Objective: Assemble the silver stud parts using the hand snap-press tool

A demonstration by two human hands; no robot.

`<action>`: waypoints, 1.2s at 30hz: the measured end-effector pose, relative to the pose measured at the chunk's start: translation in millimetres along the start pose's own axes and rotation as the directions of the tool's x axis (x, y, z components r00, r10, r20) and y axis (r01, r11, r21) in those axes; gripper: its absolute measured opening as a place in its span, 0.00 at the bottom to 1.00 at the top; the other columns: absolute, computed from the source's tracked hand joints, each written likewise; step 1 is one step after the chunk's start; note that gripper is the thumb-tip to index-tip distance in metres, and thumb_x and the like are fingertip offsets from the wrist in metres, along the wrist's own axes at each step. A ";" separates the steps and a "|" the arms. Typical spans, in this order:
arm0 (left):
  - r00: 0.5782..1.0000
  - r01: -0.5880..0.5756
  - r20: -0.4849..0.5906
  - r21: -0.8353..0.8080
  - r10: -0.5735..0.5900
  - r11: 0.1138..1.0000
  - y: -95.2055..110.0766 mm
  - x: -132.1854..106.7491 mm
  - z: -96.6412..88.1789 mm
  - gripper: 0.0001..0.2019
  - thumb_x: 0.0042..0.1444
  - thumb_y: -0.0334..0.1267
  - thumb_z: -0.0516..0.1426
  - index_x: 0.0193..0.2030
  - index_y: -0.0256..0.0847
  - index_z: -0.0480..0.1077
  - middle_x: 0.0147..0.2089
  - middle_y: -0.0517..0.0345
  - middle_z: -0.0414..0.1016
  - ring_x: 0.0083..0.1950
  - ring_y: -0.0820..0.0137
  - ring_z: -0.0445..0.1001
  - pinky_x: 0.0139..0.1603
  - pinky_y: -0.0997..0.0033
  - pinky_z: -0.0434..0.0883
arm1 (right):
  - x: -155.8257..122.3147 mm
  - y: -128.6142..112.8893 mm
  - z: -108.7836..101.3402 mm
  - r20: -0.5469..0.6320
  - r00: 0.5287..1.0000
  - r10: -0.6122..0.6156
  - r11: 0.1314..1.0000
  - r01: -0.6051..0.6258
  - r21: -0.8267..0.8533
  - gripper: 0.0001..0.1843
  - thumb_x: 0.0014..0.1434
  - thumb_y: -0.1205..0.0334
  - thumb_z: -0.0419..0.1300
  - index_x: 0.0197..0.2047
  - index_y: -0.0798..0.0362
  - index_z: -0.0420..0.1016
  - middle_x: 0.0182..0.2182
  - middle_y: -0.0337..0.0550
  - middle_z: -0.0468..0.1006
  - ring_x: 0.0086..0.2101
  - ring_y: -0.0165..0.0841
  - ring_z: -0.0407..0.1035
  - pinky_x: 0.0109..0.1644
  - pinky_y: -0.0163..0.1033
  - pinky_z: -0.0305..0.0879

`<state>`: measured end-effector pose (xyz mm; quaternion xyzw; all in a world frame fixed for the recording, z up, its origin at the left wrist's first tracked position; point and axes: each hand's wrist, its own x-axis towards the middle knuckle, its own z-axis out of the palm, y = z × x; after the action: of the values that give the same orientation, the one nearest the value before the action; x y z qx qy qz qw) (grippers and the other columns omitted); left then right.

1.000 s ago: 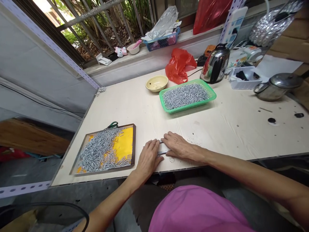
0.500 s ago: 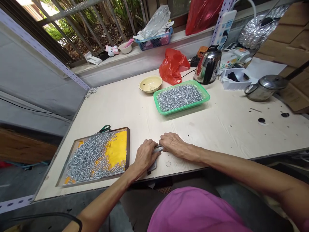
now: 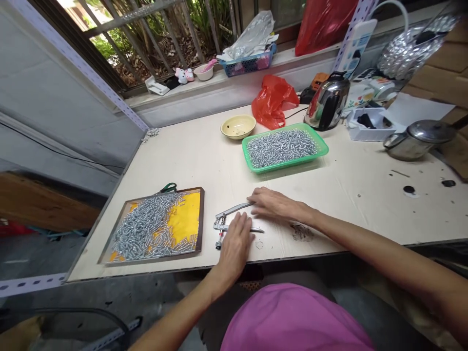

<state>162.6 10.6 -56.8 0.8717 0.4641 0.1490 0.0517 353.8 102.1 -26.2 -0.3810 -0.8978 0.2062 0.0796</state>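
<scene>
Spring-loaded metal pliers (image 3: 234,210) lie on the table with their two handles spread and a small spring between them near the jaw end. My left hand (image 3: 237,241) rests over the lower handle, fingers stretched out and not wrapped round it. The upper handle's end reaches the fingertips of my right hand (image 3: 272,202), whose fingers are extended and loosely bent; its thumb is hidden. Left of the pliers, a shallow tray (image 3: 202,214) with a yellow bottom holds a heap of small silvery metal pins (image 3: 146,226).
A green basket (image 3: 248,163) of similar pins stands farther back, beside a cream bowl (image 3: 238,127) and a red plastic bag (image 3: 274,100). Green-handled scissors (image 3: 168,187) lie behind the tray. A kettle (image 3: 329,102) and a metal pot (image 3: 420,139) stand to the right.
Both hands have loosened from the pliers, whose handles now show spread apart. My left hand has flattened over the lower handle. The whole view has shifted slightly.
</scene>
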 end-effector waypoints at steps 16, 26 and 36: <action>0.990 0.120 0.101 -0.231 -0.099 0.965 21.2 -10.1 10.2 0.16 0.59 0.37 0.55 0.53 0.36 0.68 0.51 0.43 0.74 0.55 0.53 0.71 0.55 0.48 0.68 | 57.6 -74.7 21.8 0.084 0.932 -0.353 0.905 0.363 -0.220 0.08 0.61 0.65 0.56 0.32 0.53 0.74 0.36 0.45 0.70 0.40 0.37 0.58 0.35 0.41 0.51; 0.992 0.095 0.103 -0.298 -0.067 0.950 18.8 -18.4 15.7 0.28 0.58 0.34 0.52 0.65 0.38 0.54 0.60 0.42 0.66 0.59 0.54 0.66 0.59 0.49 0.64 | 69.3 -107.1 26.5 -0.161 0.891 -0.424 0.906 0.418 -0.071 0.07 0.62 0.68 0.53 0.33 0.53 0.70 0.31 0.40 0.70 0.35 0.33 0.60 0.42 0.39 0.59; 0.886 0.442 -0.236 0.166 -0.400 0.882 -149.5 3.1 -76.0 0.13 0.59 0.33 0.47 0.38 0.40 0.73 0.39 0.50 0.73 0.42 0.61 0.68 0.44 0.61 0.68 | 33.5 16.7 -101.1 -0.767 0.641 -0.008 0.986 -0.123 -0.112 0.06 0.61 0.67 0.54 0.39 0.54 0.71 0.34 0.46 0.72 0.39 0.38 0.66 0.44 0.44 0.63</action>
<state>22.2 93.9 -18.1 0.7310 0.6590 0.1678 -0.0573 371.7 167.9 57.4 -0.4658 -0.7804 -0.0414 0.4151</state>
